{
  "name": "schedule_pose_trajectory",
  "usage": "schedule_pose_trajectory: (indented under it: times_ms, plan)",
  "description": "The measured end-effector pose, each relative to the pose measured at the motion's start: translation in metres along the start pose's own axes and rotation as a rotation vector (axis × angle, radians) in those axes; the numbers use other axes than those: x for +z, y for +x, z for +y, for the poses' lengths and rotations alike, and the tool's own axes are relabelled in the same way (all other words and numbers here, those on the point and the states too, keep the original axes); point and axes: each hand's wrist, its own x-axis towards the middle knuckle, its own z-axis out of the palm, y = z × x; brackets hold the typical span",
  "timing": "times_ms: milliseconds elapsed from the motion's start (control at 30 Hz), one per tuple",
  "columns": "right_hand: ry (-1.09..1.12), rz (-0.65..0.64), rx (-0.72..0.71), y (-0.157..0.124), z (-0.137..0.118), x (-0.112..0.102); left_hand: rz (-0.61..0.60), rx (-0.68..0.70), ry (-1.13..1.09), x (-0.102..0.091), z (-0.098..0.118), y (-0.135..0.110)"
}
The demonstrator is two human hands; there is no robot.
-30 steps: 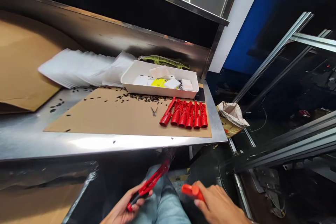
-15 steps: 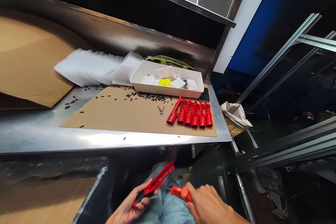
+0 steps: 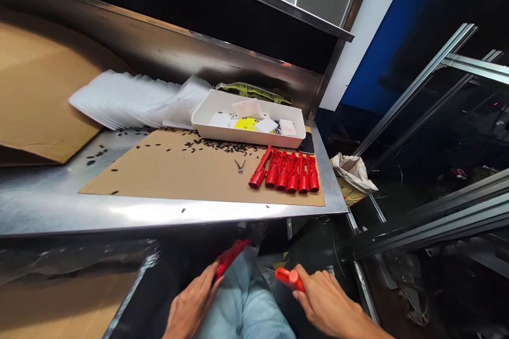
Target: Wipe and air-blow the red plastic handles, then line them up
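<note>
My left hand (image 3: 193,304) is low over my lap, its fingers closed on a long red plastic part (image 3: 229,256) whose end sticks up past my knuckles. To its right, my right hand (image 3: 323,299) grips a short orange-red cylinder (image 3: 288,277) between thumb and fingers. Both hands are below the front edge of the steel bench (image 3: 159,212). Up on the bench, several matching red parts (image 3: 286,171) lie in a row on a sheet of cardboard (image 3: 178,169).
A white tray (image 3: 210,130) with small packets stands behind the red row, a green part (image 3: 254,91) behind it. Small pliers (image 3: 239,165) and scattered black bits lie on the cardboard. White bags (image 3: 131,100) fan out left. A crumpled sack (image 3: 352,175) sits right of the bench.
My left hand has turned palm down, so the long red part now shows only at its tip. My right hand with the cylinder has drawn slightly away from it.
</note>
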Motion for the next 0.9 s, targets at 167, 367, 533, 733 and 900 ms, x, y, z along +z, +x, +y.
schedule_pose_trajectory:
  times_ms: [167, 367, 533, 733, 900]
  plan:
    - [0.027, 0.036, 0.012, -0.004, 0.003, -0.003, -0.180, -0.256, -0.239, -0.004, -0.005, 0.017]
    - [-0.005, -0.006, -0.056, -0.005, -0.006, 0.000, -0.122, -0.788, -0.736, -0.003, 0.011, 0.003]
    - [-0.020, -0.013, -0.072, -0.011, -0.013, -0.013, -0.107, -0.950, -0.855, 0.010, 0.020, -0.007]
    - [0.019, 0.101, -0.023, -0.006, -0.012, -0.002, -0.101, -0.931, -0.823, 0.016, 0.028, -0.003]
    - [0.228, 0.278, 0.058, 0.010, 0.032, -0.004, -0.130, -0.817, -0.706, 0.010, 0.027, -0.010]
